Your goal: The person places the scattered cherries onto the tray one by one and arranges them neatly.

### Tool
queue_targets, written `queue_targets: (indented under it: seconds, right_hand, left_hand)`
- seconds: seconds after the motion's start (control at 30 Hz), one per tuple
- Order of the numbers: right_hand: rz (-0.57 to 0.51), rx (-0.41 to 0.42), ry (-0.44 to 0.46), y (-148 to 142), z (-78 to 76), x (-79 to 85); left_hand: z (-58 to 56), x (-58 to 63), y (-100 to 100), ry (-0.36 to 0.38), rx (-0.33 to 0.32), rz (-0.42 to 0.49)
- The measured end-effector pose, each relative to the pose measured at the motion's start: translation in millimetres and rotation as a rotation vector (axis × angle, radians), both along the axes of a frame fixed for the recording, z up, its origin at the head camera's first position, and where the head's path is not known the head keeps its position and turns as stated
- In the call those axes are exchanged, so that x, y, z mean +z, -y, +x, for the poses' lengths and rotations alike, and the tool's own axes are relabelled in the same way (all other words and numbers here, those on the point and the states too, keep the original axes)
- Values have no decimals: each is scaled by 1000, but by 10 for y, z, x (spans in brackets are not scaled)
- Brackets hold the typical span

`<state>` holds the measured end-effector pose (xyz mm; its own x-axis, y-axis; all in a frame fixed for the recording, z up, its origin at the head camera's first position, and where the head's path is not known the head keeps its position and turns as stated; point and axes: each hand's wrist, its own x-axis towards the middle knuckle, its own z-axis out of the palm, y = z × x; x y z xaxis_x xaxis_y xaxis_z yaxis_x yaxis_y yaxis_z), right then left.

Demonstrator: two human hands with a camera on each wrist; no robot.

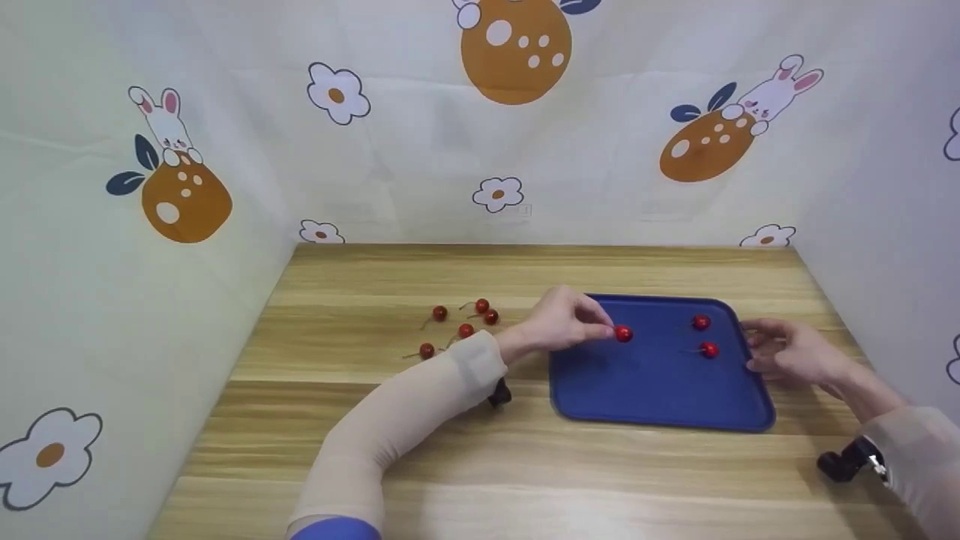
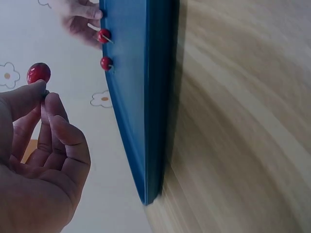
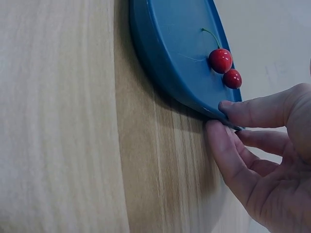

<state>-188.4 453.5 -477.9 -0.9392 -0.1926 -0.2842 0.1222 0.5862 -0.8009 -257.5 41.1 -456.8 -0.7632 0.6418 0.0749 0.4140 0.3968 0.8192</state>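
My left hand [image 1: 564, 321] pinches a red cherry [image 2: 38, 73] by its stem between thumb and fingertips. The cherry hangs over the left part of a blue tray [image 1: 630, 397]. Two more cherries lie in the tray's right half, one farther back [image 1: 700, 322] and one nearer [image 1: 709, 350], their stems pointing left. At the tray's right side, my right hand [image 1: 799, 352] grips the rim, thumb [image 3: 257, 112] on top and fingers against the outside.
Several cherries [image 1: 466, 331] with stems lie on the wooden table [image 1: 337, 315] left of the tray, beside the left forearm. Patterned cloth walls [image 1: 405, 165] rise at the back and both sides. Each wrist carries a black camera mount [image 1: 847, 461].
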Motion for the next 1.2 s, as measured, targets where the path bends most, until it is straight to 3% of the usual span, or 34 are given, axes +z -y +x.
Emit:
queue_targets:
  seconds: [0.13, 0.37, 0.53, 0.77, 1.0, 1.2]
  right_hand:
    - [18, 17, -34, 5, -8, 13]
    - [-8, 59, -19, -4, -18, 4]
    - [19, 65, -25, -16, -15, 8]
    - [36, 60, -22, 6, -12, 25]
    - [55, 69, -27, 2, -18, 17]
    - [47, 68, -21, -5, -12, 22]
  left_hand:
    - [49, -8, -128, -28, -21, -21]
    - [135, -20, -372, -65, -101, -75]
    - [159, -34, -553, -103, -125, -105]
    - [202, -56, -785, -117, -124, -160]
    - [254, -65, -1078, -154, -90, -271]
    - [308, -95, -1289, -125, -49, -363]
